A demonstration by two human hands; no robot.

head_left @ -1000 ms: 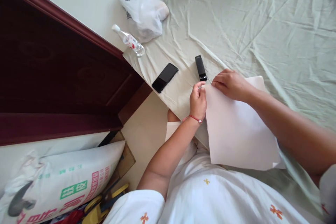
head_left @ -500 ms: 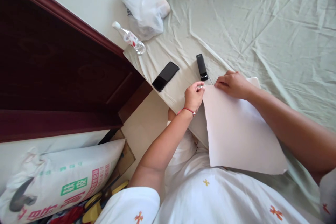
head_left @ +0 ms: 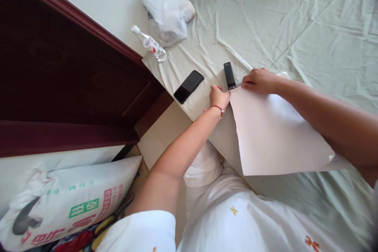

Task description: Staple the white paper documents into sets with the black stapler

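A large white sheet of paper (head_left: pixel 274 138) spreads below my hands, its near part hanging over the bed's edge toward my lap. My left hand (head_left: pixel 219 97) is closed at the sheet's far left corner, with the fingertips partly hidden. On the sheet's far edge, a little to the right, my right hand (head_left: pixel 260 80) grips with bent fingers and thumb. A pale corner (head_left: pixel 284 75) of something flat shows beyond my right wrist. Just past the sheet's left corner lies a slim black oblong object (head_left: pixel 229 75). Left of it a black smartphone (head_left: pixel 189 86) rests flat.
A clear plastic bottle (head_left: pixel 150 44) with a white cap and a white plastic bag (head_left: pixel 167 13) are at the wall end of the bed sheet (head_left: pixel 295 27). Dark red wooden furniture (head_left: pixel 73 55) stands at left. A printed white sack (head_left: pixel 79 197) lies at lower left.
Both hands have shifted slightly away from me, carrying the paper's far edge along. The paper's near edge has risen and swung to the right. The left wrist has turned.
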